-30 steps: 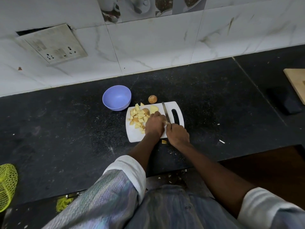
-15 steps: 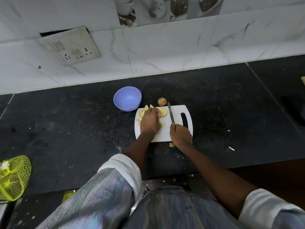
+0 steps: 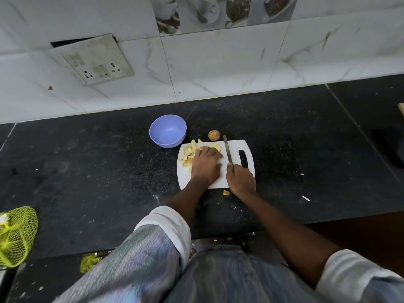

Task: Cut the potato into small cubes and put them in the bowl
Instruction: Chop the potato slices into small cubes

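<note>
At the far lower left of the frame a yellow mesh bag (image 3: 15, 235) lies at the edge of the dark surface (image 3: 87, 171), and a switch plate (image 3: 91, 59) hangs askew on the tiled wall at upper left. Moving toward the middle, the purple bowl (image 3: 168, 131) stands just beside the upper left corner of the white cutting board (image 3: 218, 182); it looks empty, so none of the potato has been moved over yet.

On the left part of the board lies a heap of potato cubes (image 3: 188, 153), with a larger uncut piece (image 3: 216, 147) at its upper right edge. The left hand (image 3: 205, 165) rests over this heap, fingers curved down onto the pieces; whether its grip pinches one piece or only gathers them cannot be told.

Right of it, the right hand (image 3: 240, 180) has its grip clamped round the handle of the knife (image 3: 228, 152), whose blade points toward the wall, clear of the potato. A small round potato end (image 3: 214, 135) sits on the surface just above the board, and one stray cube (image 3: 226, 192) lies off the board's lower edge.

By my judgement most of the cutting is done; the larger piece remains, then the whole transfer to the bowl.
</note>
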